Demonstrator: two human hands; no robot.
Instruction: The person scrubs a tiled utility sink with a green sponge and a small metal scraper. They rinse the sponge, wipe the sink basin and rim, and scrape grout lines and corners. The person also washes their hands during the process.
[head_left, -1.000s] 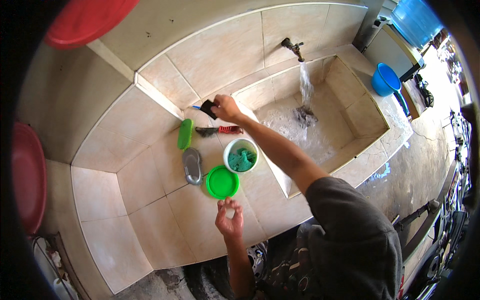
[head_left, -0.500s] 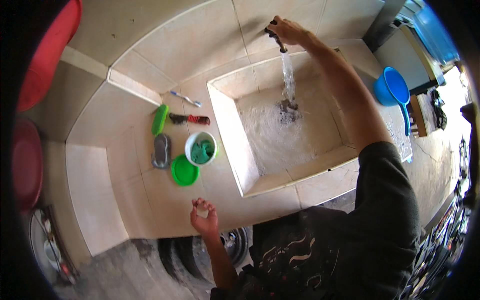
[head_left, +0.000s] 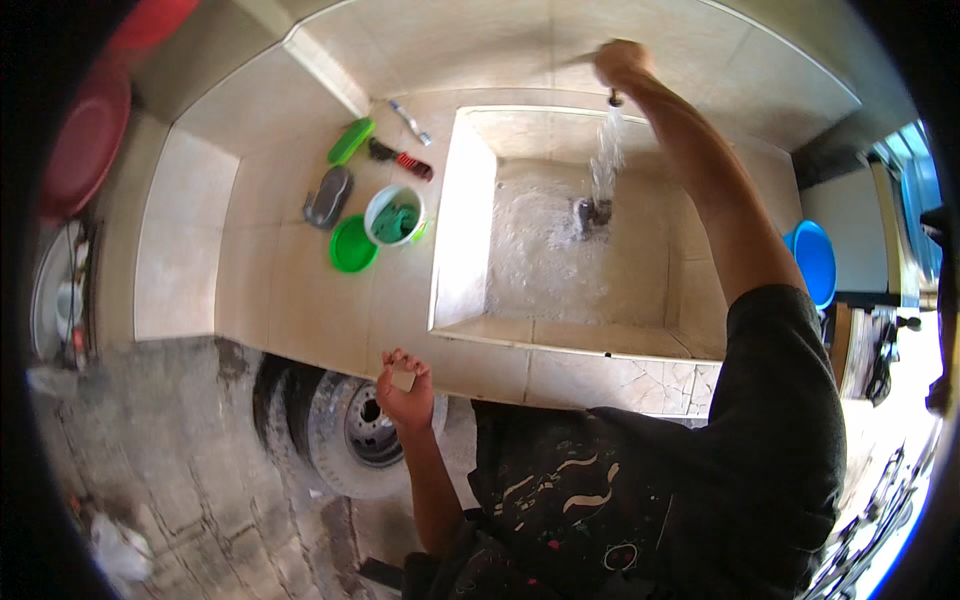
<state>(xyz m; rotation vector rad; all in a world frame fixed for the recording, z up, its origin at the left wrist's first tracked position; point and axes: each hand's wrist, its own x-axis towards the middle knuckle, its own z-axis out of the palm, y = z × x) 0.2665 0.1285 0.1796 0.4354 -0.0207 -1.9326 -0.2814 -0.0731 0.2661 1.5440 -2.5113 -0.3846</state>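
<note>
My right hand is closed over the handle of the tap at the back wall; it is slightly blurred and hides the handle. Water pours from the tap into the tiled sink. The stream lands by a small dark lump that I cannot make out, and water ripples across the bottom. Near the counter's front edge, my left hand is raised with its fingers curled. A pale patch shows within them; I cannot tell what it is.
Left of the sink on the tiled counter are a white tub with green contents, a green lid, a grey brush, a green brush, a red-black handled tool and a toothbrush. A blue dipper stands at right.
The view has shifted, showing more floor and the wheel below the counter. My right hand stays at the tap, now covering its handle. Water keeps running; my left hand stays curled.
</note>
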